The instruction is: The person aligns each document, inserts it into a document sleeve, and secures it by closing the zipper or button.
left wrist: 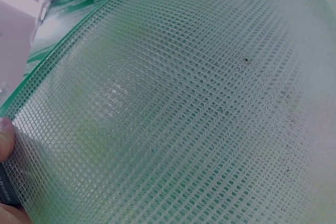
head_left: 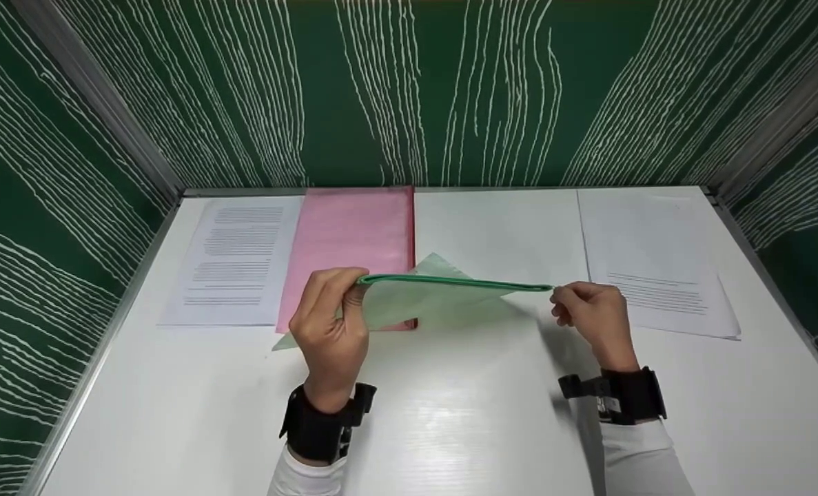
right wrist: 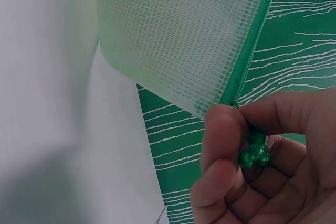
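Observation:
A pale green mesh zip pouch [head_left: 443,306] [left wrist: 173,103] with a darker green zip edge is held up above the table between both hands. At its left end, my left hand [head_left: 333,337] pinches the top edge between thumb and fingers. A dark tag [left wrist: 8,187] with light lettering shows beside the fingers in the left wrist view. My right hand [head_left: 596,313] [right wrist: 278,156] pinches the right end of the zip edge [right wrist: 249,45], and a shiny green piece [right wrist: 255,151] sits within its curled fingers. Whether the pouch holds anything cannot be seen.
Behind the pouch lies a pink folder [head_left: 353,227] with a red edge. Printed white sheets [head_left: 233,265] lie to its left, and more papers [head_left: 650,255] lie at the right of the white table [head_left: 450,427]. Green walls [head_left: 443,89] with wavy white lines surround the table.

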Action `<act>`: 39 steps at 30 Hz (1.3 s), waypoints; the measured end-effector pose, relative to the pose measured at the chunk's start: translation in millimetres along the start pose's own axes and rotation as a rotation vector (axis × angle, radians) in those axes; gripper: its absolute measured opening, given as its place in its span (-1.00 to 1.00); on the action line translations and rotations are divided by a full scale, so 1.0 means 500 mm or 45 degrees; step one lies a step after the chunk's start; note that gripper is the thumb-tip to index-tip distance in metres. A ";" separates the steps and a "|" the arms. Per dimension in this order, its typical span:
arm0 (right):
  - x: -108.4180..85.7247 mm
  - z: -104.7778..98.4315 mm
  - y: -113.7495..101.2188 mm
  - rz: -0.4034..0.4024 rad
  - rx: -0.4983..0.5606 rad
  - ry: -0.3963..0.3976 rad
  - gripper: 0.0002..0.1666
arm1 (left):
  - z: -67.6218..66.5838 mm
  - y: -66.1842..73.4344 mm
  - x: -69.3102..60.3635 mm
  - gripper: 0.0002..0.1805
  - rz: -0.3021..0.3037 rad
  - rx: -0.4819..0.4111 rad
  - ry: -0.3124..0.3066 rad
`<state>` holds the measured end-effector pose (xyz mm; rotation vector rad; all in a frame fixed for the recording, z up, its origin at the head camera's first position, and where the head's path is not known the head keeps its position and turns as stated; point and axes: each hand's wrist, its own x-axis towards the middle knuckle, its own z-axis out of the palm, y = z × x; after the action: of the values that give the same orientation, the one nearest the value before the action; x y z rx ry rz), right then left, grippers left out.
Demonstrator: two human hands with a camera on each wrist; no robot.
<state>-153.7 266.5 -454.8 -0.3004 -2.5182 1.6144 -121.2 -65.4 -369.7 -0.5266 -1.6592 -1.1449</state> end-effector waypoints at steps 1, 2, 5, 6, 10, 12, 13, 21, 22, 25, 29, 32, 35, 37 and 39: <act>0.000 0.000 0.001 -0.002 -0.006 0.001 -0.74 | 0.000 0.000 0.000 -0.86 0.003 -0.001 0.001; 0.001 0.000 0.002 -0.003 -0.012 0.002 -0.74 | 0.000 0.000 0.000 -0.85 0.005 -0.002 0.003; 0.001 0.000 0.003 0.000 -0.025 0.010 -0.74 | 0.001 0.000 -0.001 -0.83 0.011 0.001 0.006; 0.001 0.000 0.003 0.000 -0.027 0.011 -0.74 | 0.001 0.000 0.000 -0.84 0.011 0.002 0.009; 0.001 -0.001 0.003 0.007 -0.022 0.008 -0.72 | 0.000 0.000 0.000 -0.89 0.005 0.014 0.012; 0.001 -0.002 0.003 0.004 -0.024 0.006 -0.71 | 0.001 0.000 0.001 -0.90 0.005 0.014 0.009; 0.001 -0.002 0.004 0.003 -0.025 0.007 -0.71 | 0.001 0.000 0.001 -0.91 0.006 0.015 0.007; 0.006 0.001 0.012 0.018 -0.063 0.004 -0.70 | 0.003 0.001 -0.001 -0.92 0.015 0.015 -0.007; 0.006 0.001 0.012 0.020 -0.069 0.007 -0.70 | 0.003 0.001 -0.001 -0.92 0.015 0.013 -0.007; 0.006 0.002 0.011 0.020 -0.081 0.011 -0.68 | 0.004 0.001 -0.001 -0.92 0.012 0.007 -0.005; 0.005 0.001 0.010 0.020 -0.080 0.001 -0.67 | 0.004 0.002 -0.001 -0.92 0.011 -0.001 -0.008; 0.005 0.001 0.010 0.023 -0.080 -0.010 -0.66 | 0.006 0.003 -0.002 -0.90 0.006 -0.011 -0.016; 0.007 0.001 0.012 0.047 -0.104 -0.038 -0.67 | 0.008 0.003 -0.003 -0.88 0.000 -0.023 -0.034; 0.009 0.001 0.015 0.059 -0.130 -0.065 -0.67 | 0.009 0.003 -0.004 -0.89 0.000 -0.029 -0.047; 0.009 0.001 0.017 0.060 -0.163 -0.088 -0.67 | 0.009 0.003 -0.005 -0.90 -0.001 -0.029 -0.053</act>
<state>-157.6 270.5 -462.9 -0.3255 -2.6919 1.5071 -121.3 -60.4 -371.6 -0.5683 -1.6839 -1.1618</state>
